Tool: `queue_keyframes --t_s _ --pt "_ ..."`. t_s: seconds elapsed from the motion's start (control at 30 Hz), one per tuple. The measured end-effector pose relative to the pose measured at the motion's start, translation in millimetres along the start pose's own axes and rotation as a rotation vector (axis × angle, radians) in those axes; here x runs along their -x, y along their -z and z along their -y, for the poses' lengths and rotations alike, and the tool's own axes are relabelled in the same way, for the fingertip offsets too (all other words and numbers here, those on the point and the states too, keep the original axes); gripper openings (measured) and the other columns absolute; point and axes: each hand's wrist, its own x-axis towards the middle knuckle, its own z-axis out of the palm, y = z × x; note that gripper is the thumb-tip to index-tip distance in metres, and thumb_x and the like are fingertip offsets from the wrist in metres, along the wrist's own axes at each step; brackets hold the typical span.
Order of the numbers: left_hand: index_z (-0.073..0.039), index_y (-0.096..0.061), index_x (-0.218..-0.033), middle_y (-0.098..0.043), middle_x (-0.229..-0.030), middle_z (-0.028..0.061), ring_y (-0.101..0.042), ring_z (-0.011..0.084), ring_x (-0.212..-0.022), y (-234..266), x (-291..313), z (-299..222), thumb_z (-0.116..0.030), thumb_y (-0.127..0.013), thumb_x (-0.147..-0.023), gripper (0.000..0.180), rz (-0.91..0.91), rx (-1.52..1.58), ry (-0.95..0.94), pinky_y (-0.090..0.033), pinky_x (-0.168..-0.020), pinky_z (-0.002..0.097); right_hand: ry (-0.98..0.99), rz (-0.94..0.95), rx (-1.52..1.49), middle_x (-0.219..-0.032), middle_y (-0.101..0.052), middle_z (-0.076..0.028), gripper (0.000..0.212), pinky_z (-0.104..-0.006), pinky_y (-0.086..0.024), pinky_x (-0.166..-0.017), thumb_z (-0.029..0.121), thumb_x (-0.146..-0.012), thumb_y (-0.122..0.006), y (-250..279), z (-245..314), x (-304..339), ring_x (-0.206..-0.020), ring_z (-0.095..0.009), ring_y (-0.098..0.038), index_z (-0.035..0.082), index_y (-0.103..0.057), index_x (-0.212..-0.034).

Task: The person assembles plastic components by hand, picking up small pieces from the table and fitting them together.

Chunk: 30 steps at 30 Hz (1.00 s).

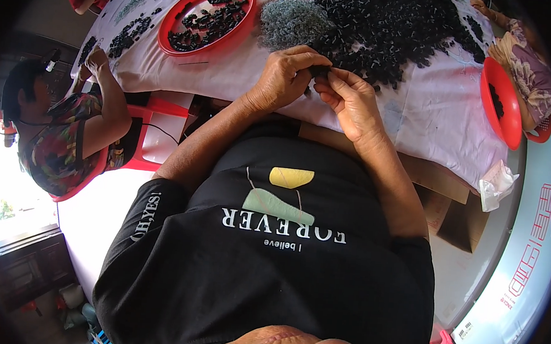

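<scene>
My left hand and my right hand meet over the near edge of the cloth-covered table. Between their fingertips is a small black piece, partly covered by the fingers; its exact kind is too small to make out. Both hands are closed in a pinch on it. Just beyond them spreads a large heap of similar small black pieces. Beside it, to the left, lies a pile of small silvery wire parts.
A round red tray with black pieces stands at the far left, and a red bowl at the right edge. One person sits at left; others' arms reach in at the far corners. A white plastic bag hangs at the right.
</scene>
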Motion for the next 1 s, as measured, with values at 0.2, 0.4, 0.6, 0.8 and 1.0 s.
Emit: queue_keyframes --t_s 0.2,0.4,0.6,0.8,1.0 --pt "-0.002 -0.066 -0.096 -0.066 -0.091 0.0129 -0.067 0.0266 -0.083 1.0 0.4 3.4 0.014 -0.050 -0.071 0.034 0.002 0.023 -0.017 -0.054 -0.072 0.0311 -0.049 0.017 -0.031 -0.093 -0.068 -0.013 0.015 -0.0279 -0.055 -0.070 0.012 -0.092 -0.058 4.5 -1.1 -1.8 -0.083 -0.021 -0.067 0.002 -0.062 -0.101" --pt "-0.002 -0.067 -0.094 -0.066 -0.089 0.0134 -0.066 0.0305 -0.081 3.7 -1.0 2.1 0.008 -0.052 -0.070 0.030 -0.016 -0.006 -0.069 -0.054 -0.071 0.0349 -0.039 0.044 -0.032 -0.094 -0.068 -0.014 0.016 -0.0277 -0.056 -0.070 0.014 -0.093 -0.057 2.7 0.4 -0.6 -0.084 -0.022 -0.068 0.002 -0.063 -0.102" --pt "-0.002 -0.067 -0.094 -0.066 -0.090 0.0133 -0.065 0.0301 -0.083 6.3 -1.8 1.1 0.007 -0.054 -0.069 0.030 -0.010 -0.086 -0.154 -0.054 -0.072 0.0348 -0.040 0.004 -0.006 -0.094 -0.068 -0.013 0.015 -0.0274 -0.055 -0.070 0.014 -0.092 -0.058 1.7 0.9 -0.5 -0.082 -0.022 -0.068 0.003 -0.063 -0.101" --pt "-0.002 -0.066 -0.099 -0.065 -0.092 0.0139 -0.065 0.0299 -0.083 6.4 -1.5 -9.5 0.006 -0.055 -0.065 0.036 -0.018 -0.151 -0.153 -0.054 -0.072 0.0348 -0.042 -0.058 -0.011 -0.096 -0.068 -0.012 0.015 -0.0284 -0.054 -0.074 0.015 -0.091 -0.060 0.7 0.6 -0.1 -0.085 -0.019 -0.067 0.005 -0.064 -0.101" --pt "-0.002 -0.065 -0.103 -0.065 -0.095 0.0124 -0.064 0.0291 -0.085 2.9 -0.1 -21.4 0.000 -0.062 -0.064 0.039 -0.034 -0.164 -0.104 -0.054 -0.073 0.0353 -0.035 -0.076 -0.047 -0.095 -0.068 -0.007 0.014 -0.0278 -0.054 -0.074 0.014 -0.090 -0.060 -0.3 1.7 -0.3 -0.081 -0.015 -0.064 0.006 -0.064 -0.101"
